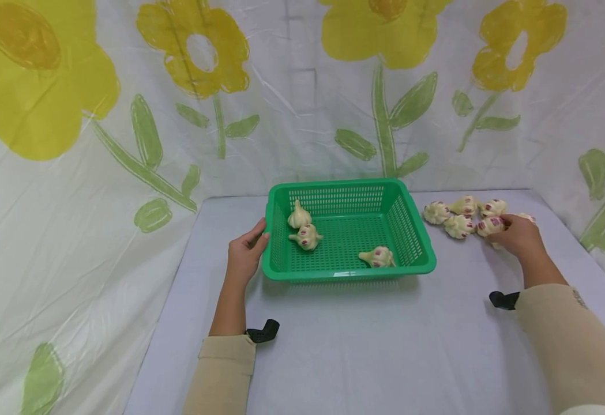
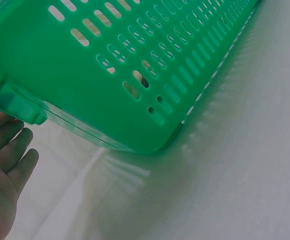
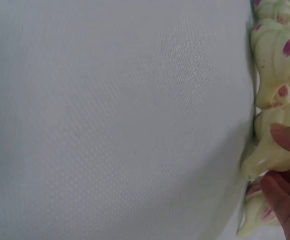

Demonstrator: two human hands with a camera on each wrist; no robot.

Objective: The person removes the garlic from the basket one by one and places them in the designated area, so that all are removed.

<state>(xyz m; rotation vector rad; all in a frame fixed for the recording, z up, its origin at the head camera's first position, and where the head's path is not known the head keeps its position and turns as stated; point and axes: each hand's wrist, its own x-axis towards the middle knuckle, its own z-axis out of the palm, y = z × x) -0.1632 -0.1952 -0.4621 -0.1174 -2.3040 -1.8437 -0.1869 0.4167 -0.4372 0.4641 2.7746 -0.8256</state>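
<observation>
A green plastic basket (image 1: pixel 349 275) stands at the middle of the table with three garlic bulbs inside: one whitish bulb (image 1: pixel 299 217) and one purple-marked bulb (image 1: pixel 308 237) at its left, another bulb (image 1: pixel 378 257) at its front right. My left hand (image 1: pixel 245 253) touches the basket's left side; in the left wrist view its fingers (image 2: pixel 17 155) lie loosely by the rim. Off to the right, my right hand (image 1: pixel 521 235) pinches a garlic bulb (image 3: pixel 272 155) between thumb and fingers, among several other bulbs (image 1: pixel 459 226). Part of the held bulb is hidden by the hand.
A pale cloth covers the table (image 1: pixel 385 346). Behind and beside it hangs a white curtain (image 1: pixel 292 127) with yellow flowers. Black wrist cameras (image 1: pixel 263 331) sit at both sleeves. The loose bulbs lie close together right of the basket.
</observation>
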